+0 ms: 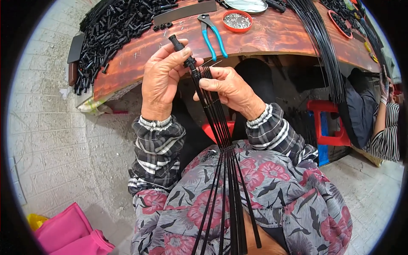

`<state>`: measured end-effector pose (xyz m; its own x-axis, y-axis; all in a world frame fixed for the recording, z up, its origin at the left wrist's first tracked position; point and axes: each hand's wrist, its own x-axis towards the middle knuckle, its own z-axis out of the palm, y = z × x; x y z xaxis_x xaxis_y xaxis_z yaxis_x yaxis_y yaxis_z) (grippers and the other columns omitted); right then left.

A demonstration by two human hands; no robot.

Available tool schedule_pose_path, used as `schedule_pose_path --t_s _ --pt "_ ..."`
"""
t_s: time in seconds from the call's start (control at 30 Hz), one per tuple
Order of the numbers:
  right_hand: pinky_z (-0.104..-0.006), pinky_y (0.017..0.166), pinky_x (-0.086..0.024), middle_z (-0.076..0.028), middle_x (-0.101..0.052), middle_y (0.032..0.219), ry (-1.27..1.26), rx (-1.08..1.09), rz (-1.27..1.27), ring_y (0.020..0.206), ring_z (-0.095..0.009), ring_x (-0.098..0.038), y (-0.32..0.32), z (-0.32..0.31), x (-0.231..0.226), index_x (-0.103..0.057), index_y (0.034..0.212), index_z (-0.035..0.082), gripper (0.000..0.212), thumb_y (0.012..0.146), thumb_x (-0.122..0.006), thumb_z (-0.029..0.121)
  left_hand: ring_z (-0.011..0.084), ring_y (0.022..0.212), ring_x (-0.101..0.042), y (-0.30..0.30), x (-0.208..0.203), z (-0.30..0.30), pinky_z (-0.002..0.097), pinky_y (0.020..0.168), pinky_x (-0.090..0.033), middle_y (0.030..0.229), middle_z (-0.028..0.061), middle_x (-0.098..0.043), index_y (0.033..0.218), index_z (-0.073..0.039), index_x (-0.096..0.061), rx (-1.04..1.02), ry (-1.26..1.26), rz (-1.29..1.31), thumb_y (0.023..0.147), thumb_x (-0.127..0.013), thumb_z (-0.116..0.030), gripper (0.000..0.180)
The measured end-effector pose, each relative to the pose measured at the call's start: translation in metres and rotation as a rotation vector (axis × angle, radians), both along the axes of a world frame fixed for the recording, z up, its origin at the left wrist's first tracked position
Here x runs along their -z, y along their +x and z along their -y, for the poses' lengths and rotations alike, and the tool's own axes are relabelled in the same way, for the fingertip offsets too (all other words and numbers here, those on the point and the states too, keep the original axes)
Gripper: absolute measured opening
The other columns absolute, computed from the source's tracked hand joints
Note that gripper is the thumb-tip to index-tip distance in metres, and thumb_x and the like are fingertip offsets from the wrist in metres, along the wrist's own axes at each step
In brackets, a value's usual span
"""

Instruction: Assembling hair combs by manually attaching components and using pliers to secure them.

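A black umbrella frame (pixel 225 136) slants from my hands down over my lap, its thin ribs fanning apart toward the bottom. My left hand (pixel 160 87) is closed around its upper end, where a black plastic tube piece (pixel 175 41) sticks up past my fingertips. To the right, my right hand (pixel 233 90) pinches the upper ends of several ribs between thumb and fingers. A few rib tips poke up above that thumb. My left fingers partly hide the joint between plastic piece and ribs.
On the wooden table (pixel 180 32) lie blue-handled pliers (pixel 211 38), a red dish of small metal bits (pixel 236 21), a heap of black plastic pieces (pixel 117 34) and long black ribs (pixel 321 46). A red stool (pixel 327 123) and a co-worker's striped sleeve (pixel 386 138) are at right.
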<state>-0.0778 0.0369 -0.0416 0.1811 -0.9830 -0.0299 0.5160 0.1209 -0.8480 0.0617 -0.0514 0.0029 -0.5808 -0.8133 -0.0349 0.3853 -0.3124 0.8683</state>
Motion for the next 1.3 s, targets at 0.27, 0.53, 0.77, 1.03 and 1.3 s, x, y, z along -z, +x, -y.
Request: schedule_pose_path --t_s 0.27,0.53,0.77,1.03,1.3 --pt "-0.0113 0.034 -0.027 -0.007 -0.064 0.074 -0.005 0.031 -0.056 0.049 -0.001 -0.053 0.004 0.000 0.001 -0.055 0.102 0.002 0.027 0.082 -0.059 0.019 0.0257 0.083 -0.060 0.004 0.005 0.001 0.0343 0.073 -0.050 0.085 0.0097 -0.059 0.107 0.004 -0.050 0.070 0.034 -0.077 0.082 -0.052 -0.004 0.026" --pt "-0.0115 0.033 -0.027 -0.007 -0.064 0.073 -0.017 0.063 -0.078 0.048 -0.001 -0.052 0.005 0.001 0.000 -0.056 0.101 0.002 0.026 0.082 -0.059 0.019 0.0252 0.085 -0.060 0.004 0.005 -0.004 0.0340 0.075 -0.049 0.089 0.0109 -0.058 0.110 0.004 -0.049 0.067 0.103 -0.133 0.083 -0.050 -0.004 0.028" --pt "-0.0114 0.033 -0.026 -0.007 -0.064 0.072 0.017 0.048 -0.086 0.047 -0.001 -0.052 0.003 0.000 0.001 -0.057 0.097 0.002 0.024 0.081 -0.060 0.020 0.0215 0.082 -0.061 0.004 0.015 0.002 0.0319 0.071 -0.051 0.087 0.0106 -0.059 0.109 0.005 -0.051 0.063 -0.053 -0.019 0.080 -0.056 -0.002 0.030" --pt "-0.0117 0.033 -0.026 -0.007 -0.064 0.073 -0.004 0.031 -0.086 0.046 -0.001 -0.051 0.006 0.000 -0.001 -0.057 0.097 0.003 0.023 0.082 -0.060 0.020 0.0241 0.084 -0.061 0.010 0.010 0.004 0.0344 0.074 -0.051 0.091 0.0130 -0.060 0.111 0.007 -0.048 0.086 -0.087 -0.006 0.082 -0.052 -0.004 0.031" --pt "-0.0120 0.033 -0.027 -0.007 -0.064 0.072 -0.035 0.018 -0.073 0.044 0.000 -0.049 0.003 0.000 -0.002 -0.057 0.094 0.002 0.022 0.082 -0.059 0.021 0.0281 0.092 -0.059 0.012 0.014 0.008 0.0371 0.081 -0.048 0.097 0.0161 -0.059 0.116 0.007 -0.044 0.207 -0.108 -0.092 0.084 -0.050 -0.006 0.035"
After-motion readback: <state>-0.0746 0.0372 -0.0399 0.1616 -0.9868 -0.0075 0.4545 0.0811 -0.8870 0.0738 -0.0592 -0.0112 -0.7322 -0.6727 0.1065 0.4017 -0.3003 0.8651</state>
